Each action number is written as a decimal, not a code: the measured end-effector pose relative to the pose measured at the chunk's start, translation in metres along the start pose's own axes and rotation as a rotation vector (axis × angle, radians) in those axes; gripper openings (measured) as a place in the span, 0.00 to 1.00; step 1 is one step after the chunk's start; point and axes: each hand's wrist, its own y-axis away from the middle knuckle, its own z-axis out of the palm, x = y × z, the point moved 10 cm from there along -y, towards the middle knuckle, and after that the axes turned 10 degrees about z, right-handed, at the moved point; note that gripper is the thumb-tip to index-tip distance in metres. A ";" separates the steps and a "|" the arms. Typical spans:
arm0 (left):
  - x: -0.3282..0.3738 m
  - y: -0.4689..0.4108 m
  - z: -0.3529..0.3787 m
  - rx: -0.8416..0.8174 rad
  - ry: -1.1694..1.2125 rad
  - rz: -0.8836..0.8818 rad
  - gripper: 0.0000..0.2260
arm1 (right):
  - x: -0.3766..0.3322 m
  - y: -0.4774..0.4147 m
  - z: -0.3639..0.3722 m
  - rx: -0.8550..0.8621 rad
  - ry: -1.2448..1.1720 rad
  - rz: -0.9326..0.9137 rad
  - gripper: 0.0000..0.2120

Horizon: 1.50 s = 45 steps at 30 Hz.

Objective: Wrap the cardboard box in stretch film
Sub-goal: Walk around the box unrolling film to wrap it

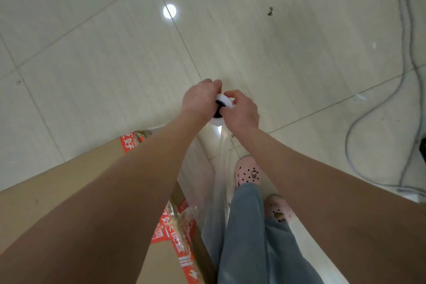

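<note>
A white roll of stretch film (223,101) with a black core hangs over the tiled floor, seen end-on. My left hand (200,99) grips it from the left and my right hand (242,110) grips it from the right. A clear sheet of film (219,182) runs from the roll down and back toward the cardboard box (69,177) at the lower left. The box is brown with red printed tape (177,235) along its edge, and my left forearm hides part of it.
My feet in pink clogs (249,174) stand just right of the box. Grey cables (401,30) loop over the tiled floor at the right. A ceiling light reflects on the floor (170,11) ahead. A white power strip (410,193) lies at the right edge.
</note>
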 end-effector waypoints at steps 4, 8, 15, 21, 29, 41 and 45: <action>-0.032 0.007 -0.006 0.083 0.212 -0.203 0.07 | -0.017 -0.003 -0.001 -0.006 0.026 -0.047 0.16; -0.073 0.018 -0.011 0.179 0.406 -0.448 0.08 | -0.030 -0.010 0.005 -0.019 -0.020 -0.025 0.22; -0.115 0.032 -0.006 0.209 0.567 -0.617 0.11 | -0.065 -0.019 0.032 -0.086 0.072 -0.043 0.15; -0.107 0.026 -0.007 0.062 0.508 -0.511 0.14 | -0.065 -0.017 0.035 -0.085 0.097 -0.010 0.14; -0.072 0.003 -0.022 0.005 0.121 -0.202 0.21 | -0.066 -0.019 0.036 -0.142 0.090 -0.003 0.13; -0.140 0.017 -0.047 0.161 0.381 -0.644 0.09 | -0.108 -0.035 0.041 -0.248 0.082 -0.016 0.21; -0.169 0.037 -0.042 0.275 0.563 -0.830 0.06 | -0.137 -0.028 0.076 -0.390 0.117 -0.056 0.24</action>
